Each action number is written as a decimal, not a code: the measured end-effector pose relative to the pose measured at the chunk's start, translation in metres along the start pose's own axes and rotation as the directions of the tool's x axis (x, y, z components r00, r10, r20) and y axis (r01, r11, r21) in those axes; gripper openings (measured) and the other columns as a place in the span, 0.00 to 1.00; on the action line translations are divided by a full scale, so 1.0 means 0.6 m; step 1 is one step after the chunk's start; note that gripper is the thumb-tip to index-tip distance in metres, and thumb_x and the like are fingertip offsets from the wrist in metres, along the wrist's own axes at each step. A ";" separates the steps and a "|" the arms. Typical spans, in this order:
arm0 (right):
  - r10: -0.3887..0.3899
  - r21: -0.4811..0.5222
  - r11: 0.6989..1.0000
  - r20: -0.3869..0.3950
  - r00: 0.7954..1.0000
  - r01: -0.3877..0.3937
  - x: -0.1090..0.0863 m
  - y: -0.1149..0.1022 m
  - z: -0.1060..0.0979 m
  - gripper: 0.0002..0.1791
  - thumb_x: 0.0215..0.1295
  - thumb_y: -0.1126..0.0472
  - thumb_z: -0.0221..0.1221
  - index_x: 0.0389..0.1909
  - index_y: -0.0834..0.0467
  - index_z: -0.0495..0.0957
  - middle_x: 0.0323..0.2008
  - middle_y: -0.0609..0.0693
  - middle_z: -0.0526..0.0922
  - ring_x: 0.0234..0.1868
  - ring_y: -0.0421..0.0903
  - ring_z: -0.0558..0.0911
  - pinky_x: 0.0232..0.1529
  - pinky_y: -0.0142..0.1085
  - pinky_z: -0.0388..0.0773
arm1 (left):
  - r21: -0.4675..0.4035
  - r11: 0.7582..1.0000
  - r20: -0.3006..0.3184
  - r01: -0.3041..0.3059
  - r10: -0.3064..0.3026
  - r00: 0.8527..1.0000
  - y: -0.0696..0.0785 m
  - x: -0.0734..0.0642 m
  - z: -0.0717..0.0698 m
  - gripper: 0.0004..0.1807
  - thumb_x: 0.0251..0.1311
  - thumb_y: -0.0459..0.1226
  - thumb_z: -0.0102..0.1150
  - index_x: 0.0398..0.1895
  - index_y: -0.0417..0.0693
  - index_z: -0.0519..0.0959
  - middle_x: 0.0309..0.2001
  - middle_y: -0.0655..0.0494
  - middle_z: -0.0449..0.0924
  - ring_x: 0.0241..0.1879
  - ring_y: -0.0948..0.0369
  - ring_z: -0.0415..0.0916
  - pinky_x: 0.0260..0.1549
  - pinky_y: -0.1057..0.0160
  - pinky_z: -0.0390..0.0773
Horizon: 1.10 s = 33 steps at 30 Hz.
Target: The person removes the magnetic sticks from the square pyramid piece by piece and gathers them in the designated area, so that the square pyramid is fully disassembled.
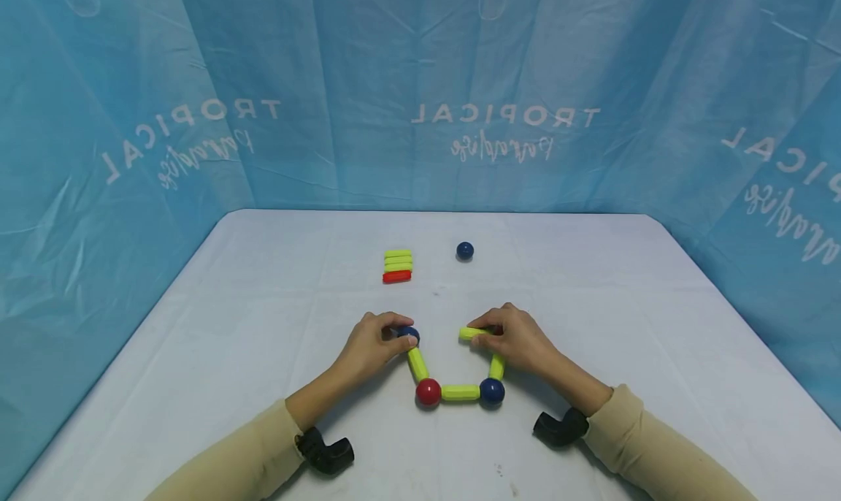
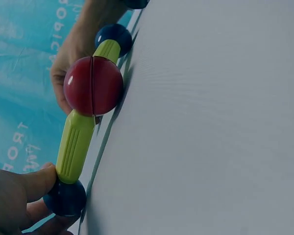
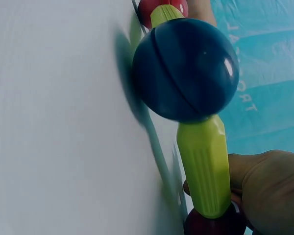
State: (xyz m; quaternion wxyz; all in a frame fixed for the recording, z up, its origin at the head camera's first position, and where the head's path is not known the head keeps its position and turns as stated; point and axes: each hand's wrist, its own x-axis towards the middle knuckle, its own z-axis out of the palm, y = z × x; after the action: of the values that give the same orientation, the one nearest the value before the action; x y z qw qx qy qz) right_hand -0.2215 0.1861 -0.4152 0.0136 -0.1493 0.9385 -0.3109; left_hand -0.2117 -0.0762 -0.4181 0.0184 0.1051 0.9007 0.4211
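Observation:
A U-shaped chain of yellow-green building rods and balls lies on the table, its open side facing away from me. My left hand (image 1: 376, 344) pinches the blue ball (image 2: 66, 199) at the chain's left end. From it a yellow-green rod (image 1: 417, 365) runs to a red ball (image 1: 428, 392). A crosswise rod (image 1: 461, 393) links that to another blue ball (image 1: 491, 391). On the right, a rod (image 3: 204, 169) leads up to a dark red ball (image 3: 216, 224), mostly covered by my right hand (image 1: 516, 337). Between thumb and fingers, that hand holds another yellow-green rod (image 1: 470, 334) pointing left.
Farther back, several yellow-green rods (image 1: 398, 261) lie side by side with a red rod (image 1: 397, 277) nearest me. A loose blue ball (image 1: 465, 250) sits to their right. Blue printed sheeting (image 1: 420, 70) surrounds the white-covered table (image 1: 263, 282).

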 end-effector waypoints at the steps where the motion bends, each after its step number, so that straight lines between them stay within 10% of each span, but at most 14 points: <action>1: 0.002 -0.001 1.000 -0.007 1.000 -0.002 0.000 0.003 -0.002 0.12 0.53 0.57 0.67 0.41 0.47 0.85 0.35 0.41 0.83 0.35 0.41 0.70 0.33 0.31 0.68 | 0.003 1.000 -0.005 0.000 0.000 1.000 -0.001 -0.003 -0.002 0.16 0.52 0.42 0.67 0.45 0.52 0.83 0.34 0.56 0.74 0.36 0.61 0.64 0.32 0.66 0.64; 23: -0.015 -0.028 0.999 0.037 0.999 0.016 0.006 -0.001 -0.005 0.17 0.51 0.52 0.69 0.44 0.46 0.84 0.37 0.39 0.81 0.39 0.41 0.68 0.36 0.32 0.68 | -0.006 1.000 0.021 -0.022 0.022 1.000 -0.001 -0.056 -0.011 0.13 0.48 0.42 0.70 0.40 0.54 0.84 0.33 0.60 0.77 0.36 0.60 0.64 0.34 0.65 0.62; 33: 0.031 -0.027 0.999 -0.032 0.999 -0.031 -0.018 0.020 -0.036 0.23 0.55 0.49 0.66 0.53 0.49 0.79 0.49 0.45 0.82 0.52 0.48 0.72 0.48 0.44 0.72 | 0.055 0.998 0.028 -0.028 0.027 0.999 0.033 -0.020 -0.012 0.18 0.51 0.44 0.68 0.46 0.54 0.83 0.42 0.60 0.81 0.46 0.58 0.69 0.39 0.62 0.67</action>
State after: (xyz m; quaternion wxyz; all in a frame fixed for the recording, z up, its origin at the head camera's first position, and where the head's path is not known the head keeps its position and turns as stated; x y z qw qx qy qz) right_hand -0.2168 0.2110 -0.4058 0.0015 -0.1300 0.9451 -0.2999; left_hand -0.1975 -0.0718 -0.3987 0.0218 0.1235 0.9102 0.3948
